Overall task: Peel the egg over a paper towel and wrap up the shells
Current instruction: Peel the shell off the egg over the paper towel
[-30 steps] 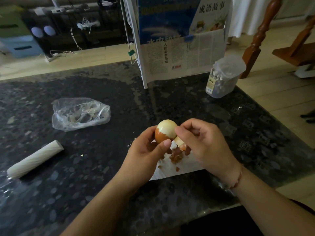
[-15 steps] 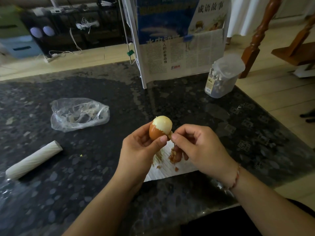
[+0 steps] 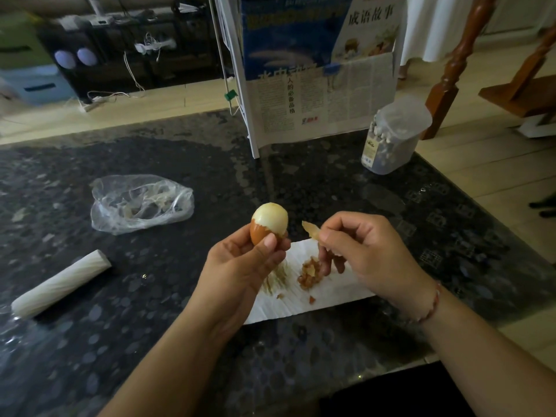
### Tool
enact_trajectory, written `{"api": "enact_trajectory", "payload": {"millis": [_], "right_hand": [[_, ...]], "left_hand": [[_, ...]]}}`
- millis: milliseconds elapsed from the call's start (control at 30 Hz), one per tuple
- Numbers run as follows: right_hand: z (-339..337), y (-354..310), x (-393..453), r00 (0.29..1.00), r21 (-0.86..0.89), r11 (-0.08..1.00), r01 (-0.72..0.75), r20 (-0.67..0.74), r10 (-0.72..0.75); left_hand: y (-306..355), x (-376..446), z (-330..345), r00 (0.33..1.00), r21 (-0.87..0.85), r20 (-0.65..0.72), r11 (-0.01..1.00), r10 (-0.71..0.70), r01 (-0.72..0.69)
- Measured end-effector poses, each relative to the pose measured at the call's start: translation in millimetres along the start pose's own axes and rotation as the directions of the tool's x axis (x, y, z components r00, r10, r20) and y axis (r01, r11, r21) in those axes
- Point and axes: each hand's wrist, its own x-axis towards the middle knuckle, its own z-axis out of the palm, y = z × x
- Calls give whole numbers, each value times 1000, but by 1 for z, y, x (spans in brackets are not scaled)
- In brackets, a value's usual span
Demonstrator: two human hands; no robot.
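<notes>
Fingers of my left hand curl round the lower, still brown-shelled part of the egg, thumb pressed on its front, holding it upright at the centre of the frame above the left end of the paper towel. Its upper half is peeled and pale. My right hand, just right of the egg and apart from it, pinches a thin strip of shell between thumb and forefinger; the strip points up and left toward the egg without touching it. My other right fingers are curled downward, their tips close over the towel.

The paper towel lies flat on the dark speckled worktop, below and between my hands. A small heap of brown shell bits sits on it near its middle, with a few crumbs lower down and brown streaks at its left end, beside my left hand.

At left centre of the frame a crumpled clear plastic bag rests on the worktop, and lower left a white roll lies tilted. At upper right a clear lidded container stands near the worktop's far edge, beside a white rack hung with newspaper. A red string bracelet circles my right wrist.
</notes>
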Motion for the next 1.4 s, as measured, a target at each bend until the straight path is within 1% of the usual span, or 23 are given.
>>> {"api": "enact_trajectory", "payload": {"millis": [100, 167, 233, 300, 333, 367, 400, 433, 500, 533, 567, 600, 633, 700, 867, 1033, 1100, 1133, 1167, 1233, 1267, 1333, 1400], "right_hand": [[-3, 2, -1, 999, -274, 960, 51, -3, -54], [-6, 2, -1, 999, -456, 889, 48, 21, -42], [-7, 4, -2, 997, -613, 789, 32, 76, 19], [-3, 7, -2, 991, -741, 670, 49, 117, 57], [-2, 8, -2, 992, -778, 625, 55, 115, 56], [-2, 7, -1, 994, -801, 596, 58, 99, 37], [-4, 6, -1, 997, -798, 599, 68, 75, -13], [-6, 4, -1, 995, -758, 646, 90, 36, -95], [-11, -4, -1, 961, -546, 823, 158, -105, -254], [-11, -7, -2, 945, -425, 884, 195, -159, -285], [-10, -10, -3, 943, -347, 913, 216, -168, -287], [-7, -11, -4, 949, -321, 920, 226, -139, -282], [-4, -11, -5, 957, -323, 918, 231, -97, -275], [1, -9, -7, 966, -308, 924, 225, -55, -254], [0, -7, -5, 967, -247, 943, 224, -62, -246], [-2, -4, -2, 974, -183, 962, 200, -71, -216], [-2, -4, -2, 979, -199, 963, 180, -59, -195], [-3, -3, -1, 982, -207, 965, 162, -62, -179], [-3, -2, -1, 985, -209, 968, 139, -75, -158], [-6, 0, 2, 987, -259, 961, 96, -100, -126], [-8, 2, 3, 990, -328, 941, 79, -83, -112], [-7, 8, 3, 999, -536, 843, 54, 20, -51], [-1, 12, 0, 997, -703, 710, 39, 76, 21]], "left_hand": [[1, -1, -1, 996, -11, 83, 1000, -12, 13], [1, -2, 0, 993, -10, 117, 1000, -6, 7], [0, -3, 1, 990, 4, 140, 1000, 10, -11], [-2, -5, 3, 988, 116, 142, 990, 65, -81], [-4, -6, 3, 983, 239, 133, 959, 124, -154], [-5, -7, 3, 971, 384, 127, 893, 202, -236], [-7, -8, 1, 951, 515, 139, 800, 276, -307], [-9, -8, 0, 932, 615, 160, 705, 325, -352], [-12, -8, -2, 901, 724, 210, 560, 378, -404], [-13, -8, -3, 882, 755, 245, 491, 403, -434], [-14, -8, -3, 862, 781, 280, 422, 423, -461], [-14, -7, -3, 844, 795, 311, 367, 437, -483], [-15, -7, -2, 830, 799, 336, 331, 444, -501], [-15, -8, 0, 816, 794, 361, 309, 451, -523], [-12, -9, 2, 778, 769, 434, 264, 454, -583], [-10, -10, -1, 793, 753, 464, 296, 395, -588], [-10, -10, -1, 798, 745, 467, 317, 380, -587], [-12, -10, -2, 813, 738, 451, 359, 368, -572], [-13, -10, -3, 841, 722, 416, 437, 346, -537], [-14, -12, -7, 903, 627, 334, 653, 268, -426], [-16, -12, -9, 922, 558, 312, 742, 228, -372], [-18, -12, -12, 941, 442, 287, 848, 177, -294], [-19, -12, -12, 950, 344, 274, 907, 149, -241]]}}
